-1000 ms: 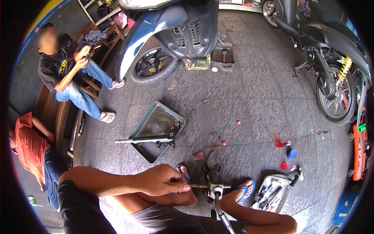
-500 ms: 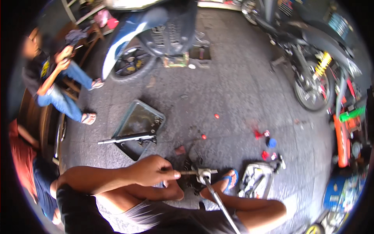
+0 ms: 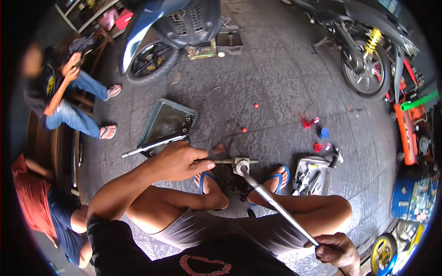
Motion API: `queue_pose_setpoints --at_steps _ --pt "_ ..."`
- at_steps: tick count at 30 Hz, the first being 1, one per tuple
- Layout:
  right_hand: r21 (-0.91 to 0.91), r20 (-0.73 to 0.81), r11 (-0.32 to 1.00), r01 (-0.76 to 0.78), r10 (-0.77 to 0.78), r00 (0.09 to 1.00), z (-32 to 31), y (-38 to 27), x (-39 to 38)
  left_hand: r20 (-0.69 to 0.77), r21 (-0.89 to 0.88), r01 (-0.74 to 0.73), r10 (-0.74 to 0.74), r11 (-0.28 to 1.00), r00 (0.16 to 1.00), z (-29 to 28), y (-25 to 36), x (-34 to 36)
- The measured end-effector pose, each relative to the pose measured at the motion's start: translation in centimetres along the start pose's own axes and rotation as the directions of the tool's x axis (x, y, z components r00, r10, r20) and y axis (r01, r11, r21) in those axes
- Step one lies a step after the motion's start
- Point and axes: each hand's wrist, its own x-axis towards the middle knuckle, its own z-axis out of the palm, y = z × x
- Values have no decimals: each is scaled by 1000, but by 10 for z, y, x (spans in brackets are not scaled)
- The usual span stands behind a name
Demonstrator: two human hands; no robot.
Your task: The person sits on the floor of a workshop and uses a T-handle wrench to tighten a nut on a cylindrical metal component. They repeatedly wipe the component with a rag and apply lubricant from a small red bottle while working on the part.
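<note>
My left hand (image 3: 179,161) is closed round one end of a thin metal rod (image 3: 223,161). The rod runs sideways through a pale metal block (image 3: 242,167) above the floor between my feet. From that block a long silver tube (image 3: 285,212) slants down toward me; together they look like a motorcycle fork leg. Wrapped round the tube's near end is my right hand (image 3: 340,250), at the lower right. A dark, oily-looking part (image 3: 232,181) lies below the block, too cluttered to make out.
A grey tray (image 3: 159,120) with small rings and a black-and-silver tube (image 3: 156,145) across it is ahead left. Hand tools fill a metal tray (image 3: 313,175) by my right foot. Motorcycles (image 3: 368,69) stand beyond, a jack (image 3: 405,133) at right. People (image 3: 60,101) are at left.
The view has tilted down, bringing my right hand on the tube's near end into sight. My left hand still grips the rod, which stays in the block.
</note>
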Motion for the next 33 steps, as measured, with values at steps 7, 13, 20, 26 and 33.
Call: queue_pose_setpoints --at_steps 7,13,20,26,33 --pt "-227 -130 830 509 -544 829 -37 37 -33 -42 93 -3 7 996 999 -4 -15 -2" --pt "-489 -592 801 346 -596 543 -109 69 -56 -100 -30 130 -132 991 986 -6 -9 21" --pt "-701 -695 695 -160 -615 374 -228 279 83 -134 10 71 -69 997 989 1 -3 39" --pt "-632 -775 667 -395 -539 328 -184 352 201 -95 43 102 -98 994 991 -4 -18 29" --pt "-675 -563 634 377 -773 291 -207 196 232 -46 149 150 -145 977 988 -4 -2 35"
